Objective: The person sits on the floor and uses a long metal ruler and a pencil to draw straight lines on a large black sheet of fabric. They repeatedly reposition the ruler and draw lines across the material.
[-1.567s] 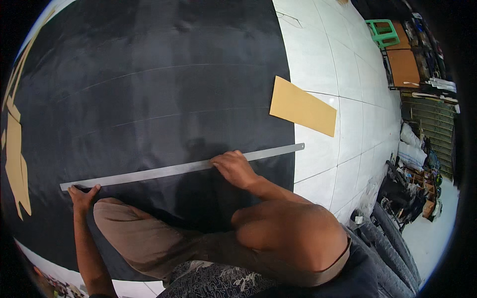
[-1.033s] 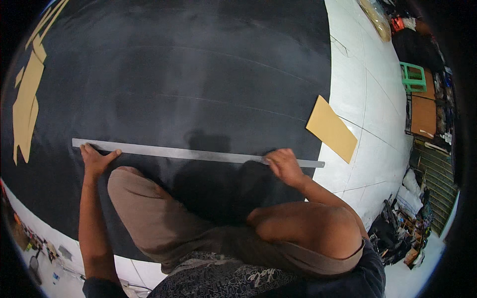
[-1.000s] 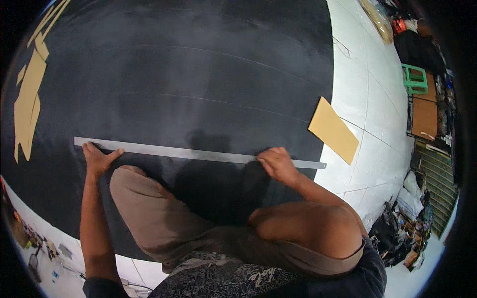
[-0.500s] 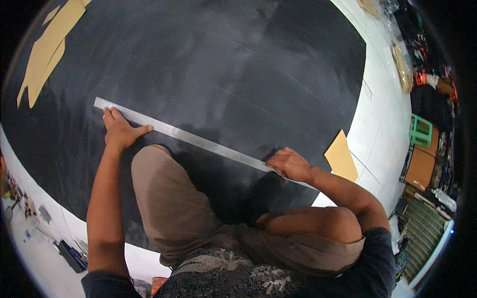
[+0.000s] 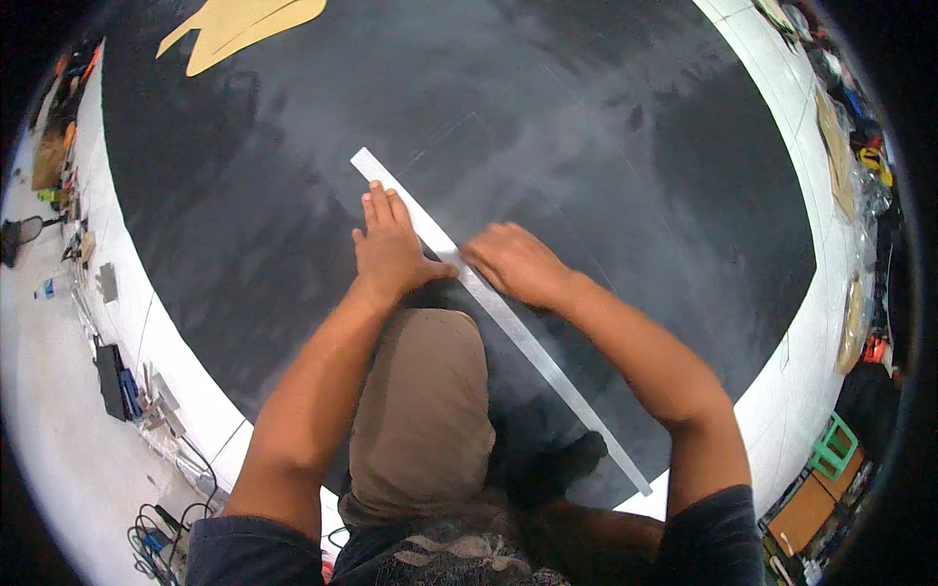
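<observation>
A long silver straightedge [image 5: 532, 347] lies slantwise across a large black sheet [image 5: 703, 205], running from the upper left to the lower right. My left hand [image 5: 391, 244] rests on its upper part, fingers stretched out and thumb spread along the near edge. Against the far edge, just right of the left thumb, sits my right hand [image 5: 520, 264] with its fingers curled together. Whatever those fingers pinch is hidden and slightly blurred. Thin pale lines, one forming a corner, are marked on the sheet beyond the straightedge.
Yellow cut-out pieces [image 5: 249, 29] lie on the sheet at the far left. White floor tiles [image 5: 757, 410] border it. Tools and cables [image 5: 161, 532] lie at the left; a green plastic stool [image 5: 833, 446] and clutter stand at the right. My bent knee [image 5: 420, 391] is on the sheet.
My right hand has slid up along the straightedge from its lower end to near the left hand. The view has turned, so the straightedge looks steeper and the yellow pieces sit farther right.
</observation>
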Action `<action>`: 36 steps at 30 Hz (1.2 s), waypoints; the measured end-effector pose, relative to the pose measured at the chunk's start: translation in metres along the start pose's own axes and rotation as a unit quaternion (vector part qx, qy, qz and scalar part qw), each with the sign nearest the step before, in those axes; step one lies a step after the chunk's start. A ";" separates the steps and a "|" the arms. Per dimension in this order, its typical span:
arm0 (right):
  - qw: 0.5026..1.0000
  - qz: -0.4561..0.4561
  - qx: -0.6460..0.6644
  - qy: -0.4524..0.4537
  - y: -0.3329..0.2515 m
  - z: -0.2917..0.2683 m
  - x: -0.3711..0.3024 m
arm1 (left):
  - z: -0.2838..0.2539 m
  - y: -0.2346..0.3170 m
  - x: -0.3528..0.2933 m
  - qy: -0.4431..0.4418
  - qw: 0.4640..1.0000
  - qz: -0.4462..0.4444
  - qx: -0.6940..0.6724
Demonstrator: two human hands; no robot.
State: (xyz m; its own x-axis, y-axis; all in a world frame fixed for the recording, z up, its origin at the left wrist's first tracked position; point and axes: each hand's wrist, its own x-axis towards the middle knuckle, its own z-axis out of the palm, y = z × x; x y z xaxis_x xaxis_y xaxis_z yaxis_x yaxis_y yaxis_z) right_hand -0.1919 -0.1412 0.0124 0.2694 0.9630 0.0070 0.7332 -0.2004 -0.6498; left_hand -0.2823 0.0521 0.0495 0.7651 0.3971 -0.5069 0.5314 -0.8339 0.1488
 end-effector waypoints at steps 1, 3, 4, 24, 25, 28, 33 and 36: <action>1.000 -0.006 0.004 0.028 0.005 0.004 0.027 | 0.002 -0.001 0.000 0.006 1.000 0.001 -0.009; 0.998 0.007 0.017 0.062 0.012 0.005 0.072 | 0.004 -0.002 0.001 0.004 1.000 -0.001 -0.015; 0.997 0.022 0.029 0.068 0.013 0.005 0.091 | 0.004 -0.003 0.000 0.002 1.000 -0.004 -0.018; 0.995 0.019 -0.005 0.096 0.013 0.011 0.102 | -0.002 0.001 0.000 -0.041 0.999 -0.022 -0.010; 0.997 0.008 -0.024 0.066 0.010 0.011 0.087 | -0.002 -0.003 -0.001 -0.037 0.999 -0.025 -0.007; 1.000 -0.013 -0.016 0.023 0.002 0.001 0.021 | -0.002 -0.002 0.000 -0.042 0.999 -0.027 -0.008; 1.000 -0.008 -0.012 -0.017 -0.014 -0.009 -0.071 | 0.000 0.000 0.001 -0.020 1.000 -0.019 -0.006; 0.999 -0.010 -0.023 -0.038 -0.024 -0.010 -0.116 | -0.002 -0.001 -0.001 -0.017 1.000 -0.004 -0.006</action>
State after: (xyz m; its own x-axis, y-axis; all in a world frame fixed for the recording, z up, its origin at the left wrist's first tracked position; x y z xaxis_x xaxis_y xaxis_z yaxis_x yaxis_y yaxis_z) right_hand -0.2348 -0.2499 0.0350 0.2075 0.9774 -0.0397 0.7665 -0.1877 -0.6142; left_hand -0.2822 0.0532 0.0518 0.7480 0.3905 -0.5366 0.5420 -0.8261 0.1544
